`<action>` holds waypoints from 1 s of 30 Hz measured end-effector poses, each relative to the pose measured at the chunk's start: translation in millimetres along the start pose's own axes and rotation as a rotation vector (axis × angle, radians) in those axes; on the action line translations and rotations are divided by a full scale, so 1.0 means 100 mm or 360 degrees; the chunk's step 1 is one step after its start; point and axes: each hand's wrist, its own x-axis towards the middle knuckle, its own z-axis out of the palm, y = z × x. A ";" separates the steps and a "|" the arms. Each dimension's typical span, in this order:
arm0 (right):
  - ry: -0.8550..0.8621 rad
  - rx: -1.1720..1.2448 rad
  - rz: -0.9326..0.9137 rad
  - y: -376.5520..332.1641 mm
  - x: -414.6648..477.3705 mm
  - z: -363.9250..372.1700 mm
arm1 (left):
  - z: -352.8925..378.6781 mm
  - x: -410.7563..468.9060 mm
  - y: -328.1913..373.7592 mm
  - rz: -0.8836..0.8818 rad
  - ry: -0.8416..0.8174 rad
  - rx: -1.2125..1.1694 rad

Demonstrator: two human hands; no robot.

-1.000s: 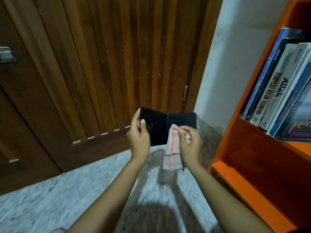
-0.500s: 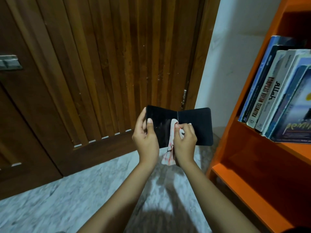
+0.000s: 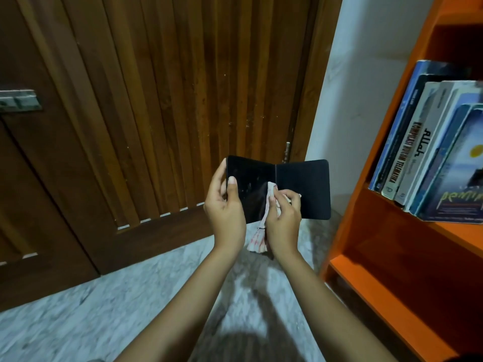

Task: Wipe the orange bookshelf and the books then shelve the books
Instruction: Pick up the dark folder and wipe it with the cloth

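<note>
A thin black book (image 3: 303, 186) is held open in the air in front of me, its dark covers facing me. My left hand (image 3: 224, 205) grips its left edge, thumb on the cover. My right hand (image 3: 283, 218) holds a white cloth with red stripes (image 3: 258, 239) bunched against the book near the spine; the cloth's end hangs below. The orange bookshelf (image 3: 366, 205) stands at the right. Several books (image 3: 428, 152) lean together on its upper shelf.
A brown slatted wooden door (image 3: 156, 100) fills the background, with a metal latch (image 3: 18, 100) at the left. A white wall (image 3: 352, 87) sits between door and shelf. The floor (image 3: 78, 309) is grey marbled tile. The lower orange shelf board (image 3: 379, 296) holds nothing visible.
The book has opened wider and lies flatter toward me. My right hand with the cloth has slid down and left across the cover toward the spine.
</note>
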 end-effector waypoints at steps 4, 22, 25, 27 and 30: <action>0.0259 0.0026 0.0030 -0.08 0.12 0.01 | 0.03 -0.01 0.09 0.0067 -0.0105 0.0004; 0.0531 0.0181 0.0059 -0.27 0.38 0.02 | 0.01 -0.06 0.21 0.0227 -0.0343 0.0090; 0.0527 0.0186 0.0062 -0.31 0.41 0.00 | 0.02 -0.05 0.25 0.0268 -0.0353 0.0115; 0.0503 0.0190 0.0014 -0.35 0.44 -0.01 | 0.02 -0.02 0.29 0.0303 -0.0336 0.0145; 0.0450 0.0227 -0.0020 -0.41 0.47 -0.04 | 0.01 0.02 0.33 0.0316 -0.0356 0.0177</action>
